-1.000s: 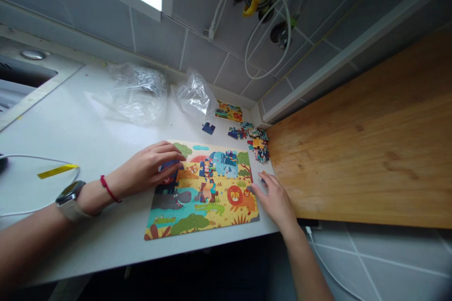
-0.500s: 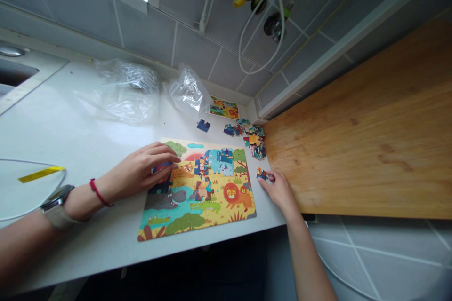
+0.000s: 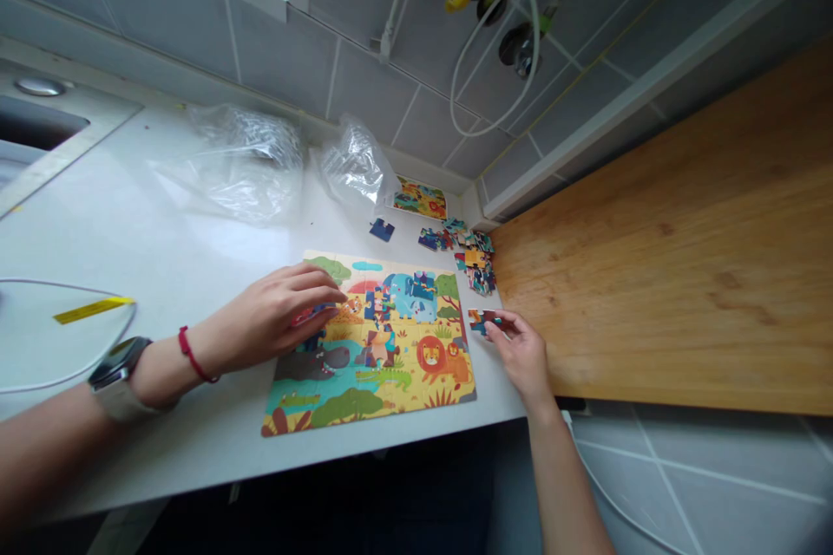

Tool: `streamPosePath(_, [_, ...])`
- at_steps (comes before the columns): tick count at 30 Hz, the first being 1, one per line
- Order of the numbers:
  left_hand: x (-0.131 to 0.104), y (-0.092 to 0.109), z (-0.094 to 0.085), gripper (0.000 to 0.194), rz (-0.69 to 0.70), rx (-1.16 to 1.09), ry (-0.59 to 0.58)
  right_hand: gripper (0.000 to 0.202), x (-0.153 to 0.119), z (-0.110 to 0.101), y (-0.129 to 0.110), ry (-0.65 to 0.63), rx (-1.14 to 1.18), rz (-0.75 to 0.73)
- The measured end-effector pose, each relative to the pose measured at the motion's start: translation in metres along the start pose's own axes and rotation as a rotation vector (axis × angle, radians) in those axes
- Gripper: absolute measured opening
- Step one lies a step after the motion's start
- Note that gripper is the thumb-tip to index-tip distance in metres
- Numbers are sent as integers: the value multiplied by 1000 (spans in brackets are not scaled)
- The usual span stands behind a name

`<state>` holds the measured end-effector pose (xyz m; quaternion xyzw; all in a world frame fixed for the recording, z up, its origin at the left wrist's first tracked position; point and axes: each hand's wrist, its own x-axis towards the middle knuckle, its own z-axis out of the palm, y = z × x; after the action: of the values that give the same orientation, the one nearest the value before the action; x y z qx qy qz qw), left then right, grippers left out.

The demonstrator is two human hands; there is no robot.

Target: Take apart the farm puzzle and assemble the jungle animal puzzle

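An animal-picture jigsaw puzzle (image 3: 364,377) lies on the white counter, showing a lion, elephants, a hippo and crocodiles. Several loose, mostly dark blue pieces rest on top of it, among them a piece (image 3: 424,284) over the elephants and a brown-and-blue piece (image 3: 380,347) near the middle. My left hand (image 3: 296,303) lies over the puzzle's upper left, fingers stretched and thumb apart, partly covering dark pieces there. Right of the puzzle, my right hand (image 3: 521,351) pinches a puzzle piece (image 3: 480,320) between thumb and fingers, just above the counter.
A pile of loose pieces (image 3: 477,258) sits against the wooden board (image 3: 651,277). One blue piece (image 3: 382,230) lies alone behind the puzzle. A small picture card (image 3: 420,198) and crumpled clear plastic bags (image 3: 251,160) are along the tiled wall. A white cable (image 3: 65,282) lies at left.
My right hand has turned the puzzle piece so more of its face shows, its fingers shifting round it. My left hand stays over the same part of the puzzle. The view has shifted slightly.
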<state>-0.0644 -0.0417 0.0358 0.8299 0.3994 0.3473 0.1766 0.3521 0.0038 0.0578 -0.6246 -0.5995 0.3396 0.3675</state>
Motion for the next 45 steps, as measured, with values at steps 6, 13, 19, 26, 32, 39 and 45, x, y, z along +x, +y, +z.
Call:
streamPosePath(6, [-1,6,4,20,31,-12,-49,40,-17,56,-42,-326,135,12])
streamPosePath(13, [-1,4,3,21,14,-5,-61,32,-5,120,-63,-480,21,-122])
streamPosePath(19, [-1,4,2,22,1,-20,-86,21,-19,121,-70,-256,-320,-512])
streamPosePath(26, [-5,3,6,30,69,29,-114,49,-79,112,-56,-448,-620,-705])
streamPosePath(32, [-7,6,9,38,89,104,-201,50,-103,100,-35,-410,-657,-744])
streamPosePath(39, [-11,28,24,52,195,113,-276,61,-119,90,-25,-320,-581,-778])
streamPosePath(45, [-16,47,44,57,195,164,-308,52,-125,95,-22,-217,-594,-694])
